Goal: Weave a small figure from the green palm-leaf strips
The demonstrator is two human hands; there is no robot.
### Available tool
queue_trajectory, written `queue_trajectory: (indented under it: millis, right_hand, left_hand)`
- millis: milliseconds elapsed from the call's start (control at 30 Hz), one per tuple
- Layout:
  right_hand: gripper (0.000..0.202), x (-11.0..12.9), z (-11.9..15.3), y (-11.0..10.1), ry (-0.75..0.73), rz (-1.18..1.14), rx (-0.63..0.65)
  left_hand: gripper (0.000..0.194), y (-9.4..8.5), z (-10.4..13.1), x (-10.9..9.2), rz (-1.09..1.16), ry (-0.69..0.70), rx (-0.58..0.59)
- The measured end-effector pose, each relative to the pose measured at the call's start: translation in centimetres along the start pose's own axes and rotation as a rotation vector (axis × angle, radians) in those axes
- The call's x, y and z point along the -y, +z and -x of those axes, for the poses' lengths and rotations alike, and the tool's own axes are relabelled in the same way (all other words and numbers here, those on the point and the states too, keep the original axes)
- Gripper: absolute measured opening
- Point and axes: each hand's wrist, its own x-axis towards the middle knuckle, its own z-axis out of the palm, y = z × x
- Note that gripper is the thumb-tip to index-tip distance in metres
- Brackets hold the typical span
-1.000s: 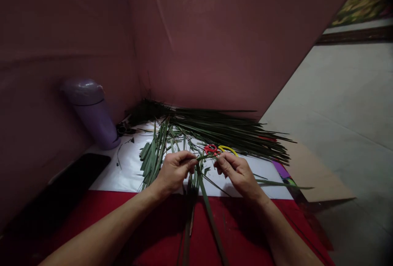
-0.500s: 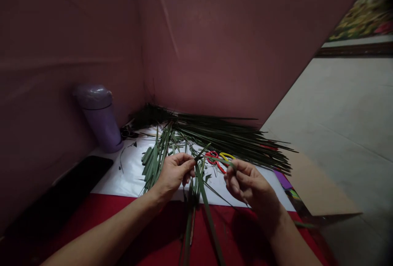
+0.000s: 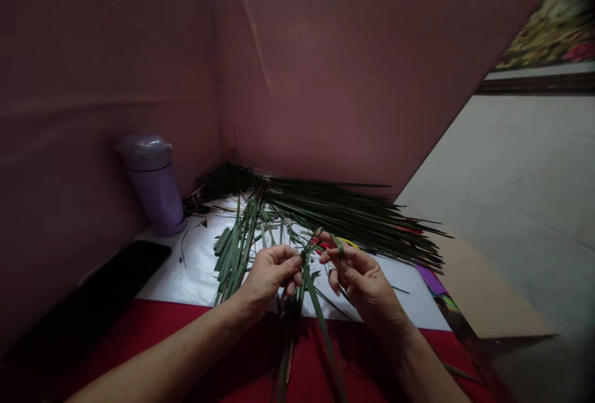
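My left hand [image 3: 274, 273] pinches a small dark knot of green leaf strips [image 3: 305, 255] between thumb and fingertips. From that knot a long green strip [image 3: 321, 316] hangs toward the front edge, beside a darker bundle of stems [image 3: 289, 328]. Just right of the knot, my right hand [image 3: 356, 270] has a thin green leaf strip looped over its fingers, its index finger reaching toward the knot. Red-handled scissors [image 3: 321, 245] lie behind the fingers, partly hidden, and a bit of a yellow handle [image 3: 349, 243] shows beyond.
Long dark leaves [image 3: 353, 211] spread across the back of the white sheet [image 3: 199, 279]. Short cut leaves [image 3: 225, 254] lie left of the hands. A purple bottle [image 3: 158, 189] and a black flat object [image 3: 93, 297] stand farther left; cardboard [image 3: 493, 297] is at right.
My right hand has moved left, closer to the knot, and its strip now loops over the fingers. My left hand keeps its pinch. The view has shifted slightly.
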Motion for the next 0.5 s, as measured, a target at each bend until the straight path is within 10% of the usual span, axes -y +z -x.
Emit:
queue_trajectory:
  millis: [500]
  right_hand:
    - [0.004,-1.1,0.1,1.1,-0.159,0.340,-0.221]
  left_hand:
    - [0.027,0.0,0.1,0.2,0.016,-0.007,0.040]
